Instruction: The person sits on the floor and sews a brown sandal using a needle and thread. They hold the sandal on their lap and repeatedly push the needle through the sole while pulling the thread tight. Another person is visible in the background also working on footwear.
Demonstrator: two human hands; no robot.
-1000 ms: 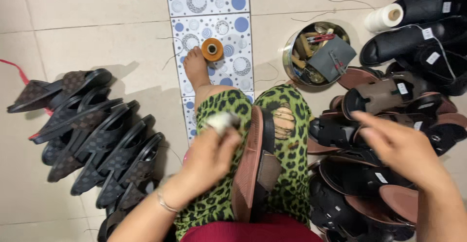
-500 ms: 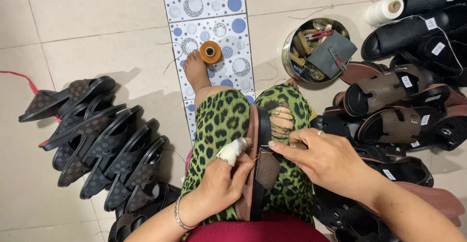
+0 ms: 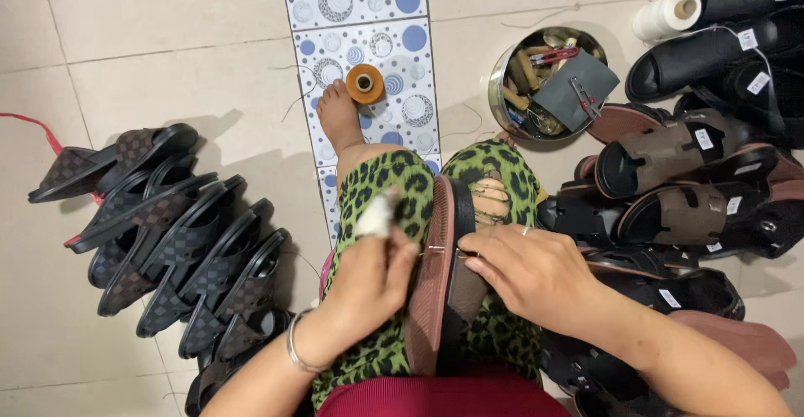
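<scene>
A brown slide sandal [image 3: 441, 241] stands on its edge between my knees, over green leopard-print trousers. My left hand [image 3: 374, 276], a white wrap on one finger, presses against the sole's left side and pinches a thin needle [image 3: 434, 249] that crosses the sole's rim. My right hand [image 3: 529, 273], a ring on one finger, grips the sandal's strap side from the right. A bangle sits on my left wrist.
A row of dark checkered sandals [image 3: 159, 233] lies on the floor at left. Brown and black sandals [image 3: 670, 182] pile at right. A round tin of tools [image 3: 548, 82], an orange thread spool [image 3: 365, 83] by my foot and a white spool [image 3: 668, 13] sit ahead.
My right hand came in from the sandal pile at right and took hold of the sandal. My left hand closed in against the sole with the needle.
</scene>
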